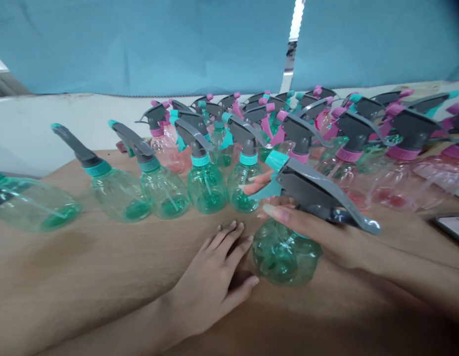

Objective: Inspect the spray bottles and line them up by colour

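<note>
A green spray bottle [287, 254] with a grey and teal trigger head stands close in front of me. My right hand [307, 220] is wrapped round its neck, just under the trigger head, with the thumb in front and other fingers partly hidden behind. Flat on the table lies my left hand [214, 272], fingers stretched out, its fingertips close to the bottle's left side. Just beyond the hands, a clear green spray bottle [206, 185] and another green spray bottle [244, 180] stand upright in a row.
Further green bottles [164, 190] continue the row leftward on the wooden table [114, 277]. Pink bottles [348, 173] and more green ones crowd the back and right. A phone-like device [454, 227] lies at the right edge. Blue sheeting [159, 47] hangs behind.
</note>
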Available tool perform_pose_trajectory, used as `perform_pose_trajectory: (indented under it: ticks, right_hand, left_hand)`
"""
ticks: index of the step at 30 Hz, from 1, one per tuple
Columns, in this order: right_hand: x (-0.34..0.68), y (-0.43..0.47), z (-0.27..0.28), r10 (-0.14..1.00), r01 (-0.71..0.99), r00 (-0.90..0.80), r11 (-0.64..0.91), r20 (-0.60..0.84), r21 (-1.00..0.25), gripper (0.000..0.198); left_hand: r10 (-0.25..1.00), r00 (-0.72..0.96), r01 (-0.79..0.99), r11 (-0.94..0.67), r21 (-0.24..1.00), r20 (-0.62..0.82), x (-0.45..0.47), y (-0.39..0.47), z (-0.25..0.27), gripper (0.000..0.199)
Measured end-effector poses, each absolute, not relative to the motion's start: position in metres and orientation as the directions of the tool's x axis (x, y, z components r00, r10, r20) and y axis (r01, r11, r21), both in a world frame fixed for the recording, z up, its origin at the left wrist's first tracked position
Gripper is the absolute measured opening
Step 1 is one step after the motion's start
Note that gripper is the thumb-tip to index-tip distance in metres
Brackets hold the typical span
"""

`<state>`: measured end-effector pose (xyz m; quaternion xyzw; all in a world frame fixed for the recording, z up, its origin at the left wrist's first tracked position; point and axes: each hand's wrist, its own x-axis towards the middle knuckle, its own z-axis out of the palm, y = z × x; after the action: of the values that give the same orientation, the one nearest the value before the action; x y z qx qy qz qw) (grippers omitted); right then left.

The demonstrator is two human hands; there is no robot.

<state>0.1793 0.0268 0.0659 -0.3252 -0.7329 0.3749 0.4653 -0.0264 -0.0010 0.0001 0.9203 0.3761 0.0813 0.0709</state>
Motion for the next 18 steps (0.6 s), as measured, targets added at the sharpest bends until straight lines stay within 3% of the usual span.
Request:
perform_pose_trajectory:
  ticks: [18]
  right_hand:
    - [0.1772, 0.0279, 0.0683, 0.847, 0.12, -0.358, 0.458, 0.392, -0.881, 0.027]
  left_hand:
    - [0.709, 0.698, 0.685, -0.703, 0.193, 0.104, -0.0262, -0.0002, 0.0001, 0.052]
